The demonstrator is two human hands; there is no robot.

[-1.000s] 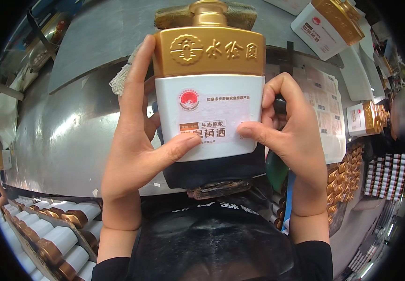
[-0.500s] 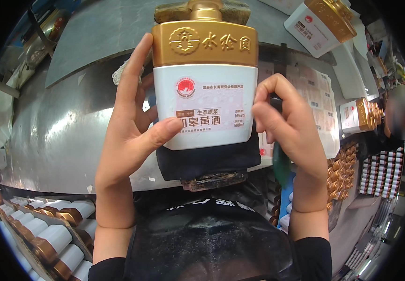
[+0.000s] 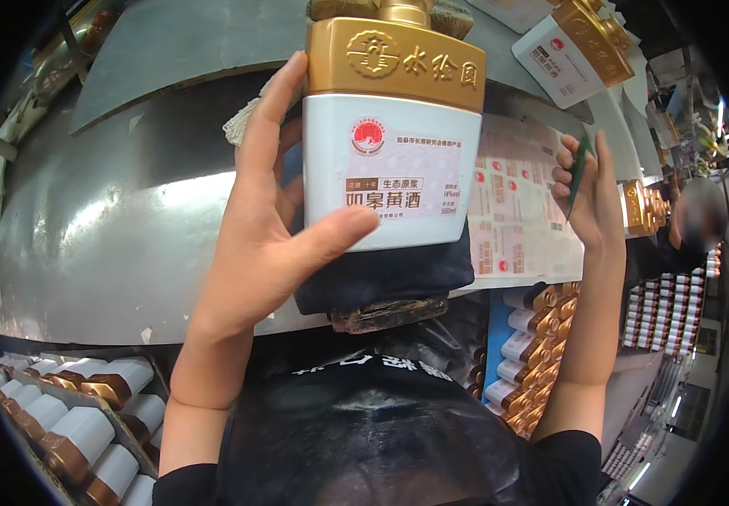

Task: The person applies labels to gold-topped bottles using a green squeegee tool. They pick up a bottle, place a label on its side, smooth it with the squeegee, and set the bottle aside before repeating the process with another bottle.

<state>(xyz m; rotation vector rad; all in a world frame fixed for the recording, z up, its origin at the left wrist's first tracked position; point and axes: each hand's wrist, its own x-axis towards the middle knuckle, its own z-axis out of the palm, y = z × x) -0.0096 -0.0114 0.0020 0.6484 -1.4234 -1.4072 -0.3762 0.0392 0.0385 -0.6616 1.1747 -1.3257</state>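
A white bottle (image 3: 415, 181) with a gold embossed shoulder lies tilted on a folded black cloth (image 3: 390, 278), its neck pointing away from me. A pale pinkish decal with a red round emblem and brown print covers its front. My left hand (image 3: 259, 228) grips the bottle's left side, thumb across the lower front, other fingers partly hidden behind. To the right, apart from the bottle, my right hand (image 3: 594, 198) is closed on a thin green scraper (image 3: 580, 175), held upright. Beneath and beside that hand spreads a sheet of printed decals (image 3: 516, 232).
A metal-topped table (image 3: 120, 244) curves around me. Another white and gold bottle (image 3: 571, 59) lies at the far right, a smaller-looking one (image 3: 644, 207) beyond my right wrist. A whitish cloth (image 3: 242, 122) sits behind my left hand. Rows of bottles (image 3: 78, 438) stand lower left and lower right (image 3: 533, 350).
My right hand has moved away from the bottle's right edge, out to the right over the decal sheet, carrying the green scraper. The bottle and left hand appear slightly further right in view.
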